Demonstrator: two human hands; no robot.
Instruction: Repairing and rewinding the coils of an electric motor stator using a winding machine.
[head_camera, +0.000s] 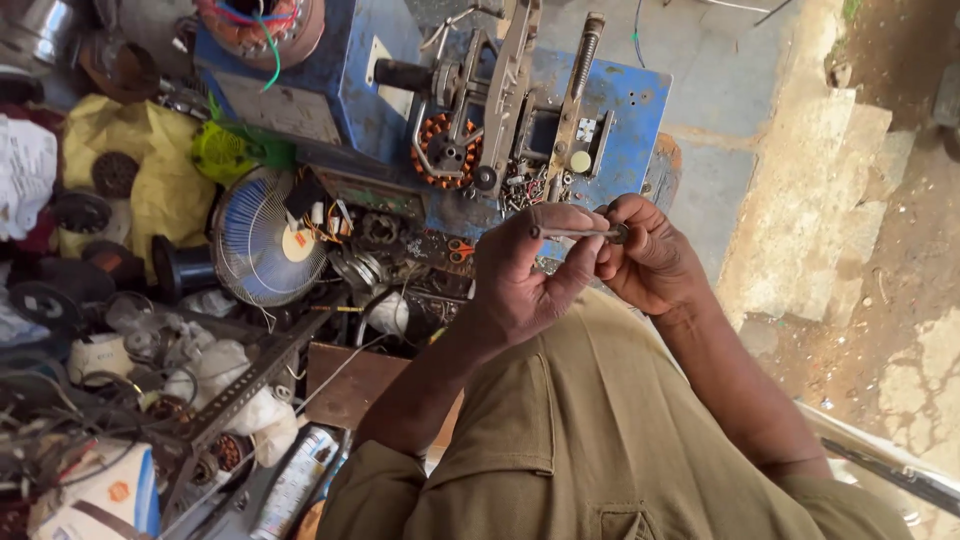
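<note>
both hands raised in front of the chest, over the khaki trousers (590, 430). left hand (520, 275) pinches a thin metal rod (572, 233) between thumb and curled fingers, held level. right hand (645, 255) closes fingertips on a small round part (620, 234) at the rod's end, touching it. judged step: fitting or turning the round part on the rod end. next move likely calls for a steady left grip and fine twisting by the right fingertips. blue winding machine (610, 120) and a small fan (265, 240) sit beyond.
</note>
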